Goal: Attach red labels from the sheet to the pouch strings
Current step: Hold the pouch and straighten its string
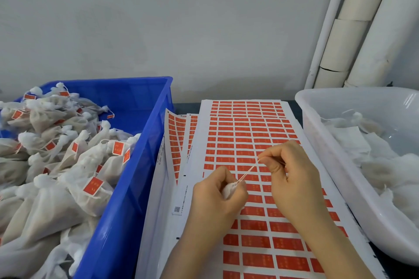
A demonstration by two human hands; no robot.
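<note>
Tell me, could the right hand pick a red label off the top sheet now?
Probably yes: the top sheet lies open right under the right hand, though its fingers pinch the string and might have to let go first.

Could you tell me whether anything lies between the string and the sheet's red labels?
Nothing visible does: the string, stretched from the pouch in the left hand to the right hand, runs directly over the labels.

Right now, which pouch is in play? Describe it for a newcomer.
Find the sheet of red labels between the blue crate and white tub. Above it, the left hand grips a white pouch, its string pulled taut by the right hand. It's the only pouch held, not binned.
</note>
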